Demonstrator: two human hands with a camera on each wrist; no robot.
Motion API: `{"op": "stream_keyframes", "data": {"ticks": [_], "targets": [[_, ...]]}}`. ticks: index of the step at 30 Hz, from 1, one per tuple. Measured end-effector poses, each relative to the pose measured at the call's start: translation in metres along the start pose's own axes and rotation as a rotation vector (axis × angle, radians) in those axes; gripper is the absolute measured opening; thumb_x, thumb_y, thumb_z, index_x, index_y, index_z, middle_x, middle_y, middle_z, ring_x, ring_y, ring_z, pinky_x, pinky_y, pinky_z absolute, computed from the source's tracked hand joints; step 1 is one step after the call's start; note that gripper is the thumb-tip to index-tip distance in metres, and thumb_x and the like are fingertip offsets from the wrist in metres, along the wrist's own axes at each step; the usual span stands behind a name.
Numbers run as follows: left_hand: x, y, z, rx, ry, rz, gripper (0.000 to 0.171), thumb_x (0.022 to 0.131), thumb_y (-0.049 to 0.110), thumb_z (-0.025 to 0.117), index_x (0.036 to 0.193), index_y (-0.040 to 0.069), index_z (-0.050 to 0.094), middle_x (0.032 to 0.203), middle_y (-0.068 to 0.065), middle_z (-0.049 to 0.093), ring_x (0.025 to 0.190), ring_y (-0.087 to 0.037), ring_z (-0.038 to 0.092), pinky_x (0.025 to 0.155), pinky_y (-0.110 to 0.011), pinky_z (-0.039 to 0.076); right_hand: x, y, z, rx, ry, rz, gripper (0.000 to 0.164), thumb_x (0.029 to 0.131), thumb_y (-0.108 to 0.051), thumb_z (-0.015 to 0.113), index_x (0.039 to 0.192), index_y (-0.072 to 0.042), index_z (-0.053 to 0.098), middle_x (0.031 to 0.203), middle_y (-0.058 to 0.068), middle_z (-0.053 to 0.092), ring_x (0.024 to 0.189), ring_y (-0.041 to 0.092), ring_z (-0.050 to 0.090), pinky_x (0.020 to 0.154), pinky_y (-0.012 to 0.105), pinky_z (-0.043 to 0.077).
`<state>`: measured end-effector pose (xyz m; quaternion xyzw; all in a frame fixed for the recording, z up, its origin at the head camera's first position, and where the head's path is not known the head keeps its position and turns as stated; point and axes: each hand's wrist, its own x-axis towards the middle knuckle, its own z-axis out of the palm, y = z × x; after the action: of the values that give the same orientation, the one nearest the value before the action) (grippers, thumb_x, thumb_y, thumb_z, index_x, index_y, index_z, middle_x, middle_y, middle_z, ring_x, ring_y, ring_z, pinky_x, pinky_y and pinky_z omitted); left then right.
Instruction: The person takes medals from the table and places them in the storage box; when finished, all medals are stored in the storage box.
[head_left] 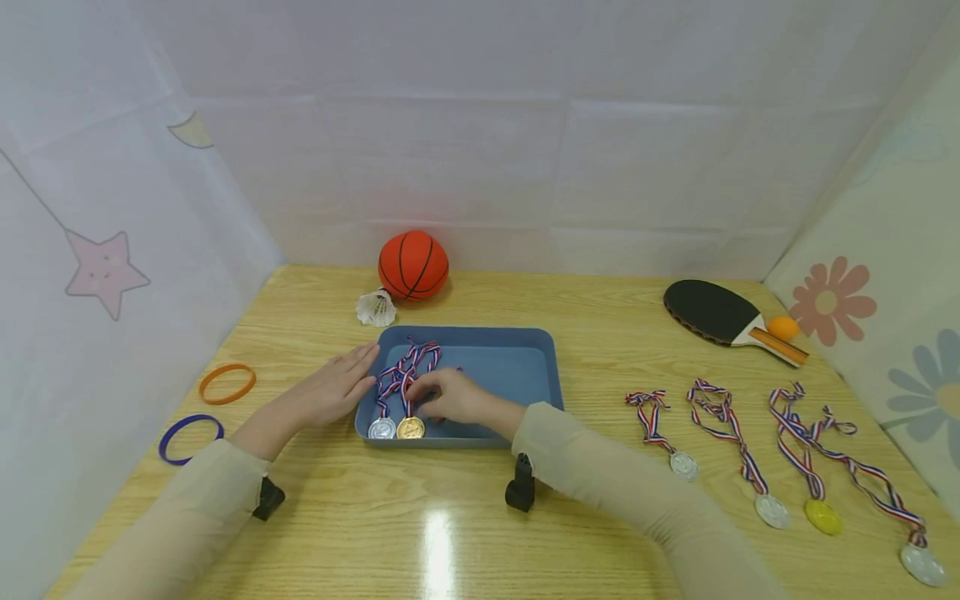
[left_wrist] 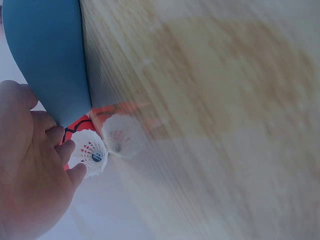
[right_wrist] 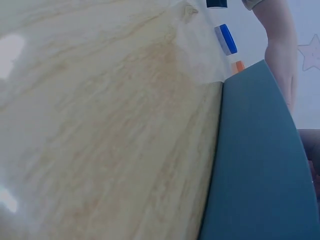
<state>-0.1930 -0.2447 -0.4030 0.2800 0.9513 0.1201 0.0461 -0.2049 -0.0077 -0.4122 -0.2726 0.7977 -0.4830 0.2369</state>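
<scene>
A blue tray (head_left: pixel 495 337) lies on the table, with a silver medal (head_left: pixel 382 428) and a gold medal (head_left: pixel 410 428) side by side in its front left part. Their striped ribbons (head_left: pixel 405 367) bunch up behind them. My right hand (head_left: pixel 453 398) reaches over the tray, its bent fingers pinching at the gold medal's ribbon; the hand covers part of the tray floor. My left hand (head_left: pixel 333 390), fingers extended, rests along the tray's left rim. In the left wrist view its fingers (left_wrist: pixel 47 135) show beside the tray's outer wall (left_wrist: pixel 50 55).
Behind the tray stand a red basketball (head_left: pixel 413 265) and a shuttlecock (head_left: pixel 376 308). An orange wristband (head_left: pixel 227 400) and a blue one (head_left: pixel 167 442) lie left. To the right are several ribboned medals (head_left: pixel 772 511), a table tennis paddle (head_left: pixel 712 312) and an orange ball (head_left: pixel 783 327).
</scene>
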Motion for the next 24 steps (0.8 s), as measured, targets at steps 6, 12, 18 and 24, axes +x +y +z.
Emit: {"op": "stream_keyframes", "data": {"ticks": [6, 12, 18, 24], "targets": [[0.0, 0.001, -0.001, 0.0, -0.004, -0.004, 0.054, 0.101, 0.024, 0.031, 0.142, -0.008, 0.019, 0.147, -0.024, 0.018, 0.133, -0.041, 0.017, 0.105, -0.055, 0.016, -0.006, -0.005, -0.016, 0.041, -0.003, -0.015, 0.023, 0.082, 0.005, 0.063, 0.106, 0.004, 0.064, 0.098, 0.009, 0.063, 0.074, 0.014, 0.06, 0.061, 0.03, 0.054], [0.0, 0.002, -0.001, 0.006, -0.005, -0.005, 0.054, 0.101, 0.024, 0.031, 0.143, -0.008, 0.019, 0.148, -0.024, 0.018, 0.133, -0.04, 0.016, 0.105, -0.054, 0.016, -0.03, -0.02, -0.041, 0.086, -0.009, -0.041, 0.025, 0.086, 0.0, 0.061, 0.111, 0.004, 0.062, 0.106, 0.017, 0.062, 0.085, 0.026, 0.062, 0.07, 0.039, 0.053], [0.0, 0.002, -0.002, -0.007, -0.011, -0.012, 0.055, 0.101, 0.025, 0.032, 0.143, -0.007, 0.018, 0.148, -0.023, 0.017, 0.134, -0.04, 0.016, 0.105, -0.055, 0.015, -0.072, -0.033, -0.074, 0.073, 0.016, -0.147, 0.024, 0.088, -0.005, 0.061, 0.111, -0.001, 0.062, 0.104, 0.014, 0.061, 0.084, 0.027, 0.061, 0.071, 0.039, 0.053], [0.0, 0.001, -0.001, -0.012, -0.014, -0.016, 0.055, 0.101, 0.026, 0.031, 0.143, -0.007, 0.018, 0.148, -0.023, 0.017, 0.134, -0.04, 0.015, 0.105, -0.055, 0.015, -0.114, -0.022, -0.107, 0.098, 0.09, -0.176, 0.028, 0.088, -0.009, 0.062, 0.115, -0.001, 0.06, 0.104, 0.013, 0.061, 0.089, 0.031, 0.059, 0.075, 0.044, 0.051]]}}
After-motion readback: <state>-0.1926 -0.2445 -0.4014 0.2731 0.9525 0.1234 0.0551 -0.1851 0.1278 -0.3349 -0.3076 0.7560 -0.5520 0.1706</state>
